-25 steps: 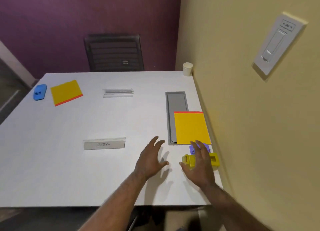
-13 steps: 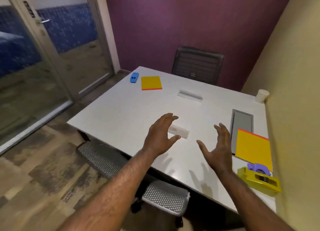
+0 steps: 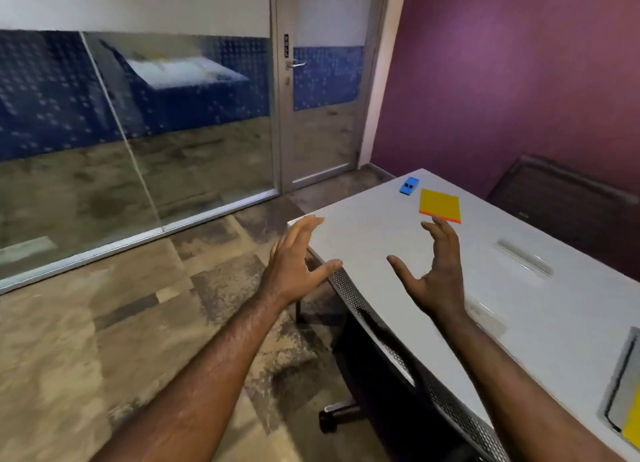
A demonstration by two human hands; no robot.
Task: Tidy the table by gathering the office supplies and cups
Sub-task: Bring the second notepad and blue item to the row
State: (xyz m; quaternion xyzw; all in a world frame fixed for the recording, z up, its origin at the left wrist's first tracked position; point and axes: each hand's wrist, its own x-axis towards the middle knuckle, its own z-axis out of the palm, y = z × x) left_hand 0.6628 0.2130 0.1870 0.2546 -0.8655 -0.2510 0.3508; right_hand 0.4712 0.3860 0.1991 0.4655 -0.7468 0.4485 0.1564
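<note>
Both hands were raised in front of the person, holding nothing. The left hand (image 3: 294, 259) hung over the table's near left corner, partly above the floor (image 3: 114, 323), with its fingers straight and spread and the thumb pointing right. The right hand (image 3: 434, 271) was above the white table (image 3: 374, 233), palm turned left, thumb stretched toward the other hand and fingers loosely bent at the tips, gripping nothing. The two hands were apart and neither touched the tabletop as far as could be seen.

On the far left part of the table lay a yellow pad (image 3: 440, 206) with an orange edge, and just beyond it to the left a small blue stapler (image 3: 409, 186); the two were near each other but not touching. The right fingertips appeared just near of the pad in the view, without contact. Farther right lay a clear nameplate (image 3: 524, 257), blurred. A second nameplate (image 3: 485, 317) lay close behind the right wrist, also blurred. At the right edge a grey cable tray (image 3: 621, 382) sat set into the table, with a sliver of another yellow pad (image 3: 633, 427) over its near end.

A mesh chair (image 3: 398, 354) stood tucked under the near edge, and a dark chair (image 3: 561, 198) against the purple wall. A glass wall and door (image 3: 318, 80) filled the left.
</note>
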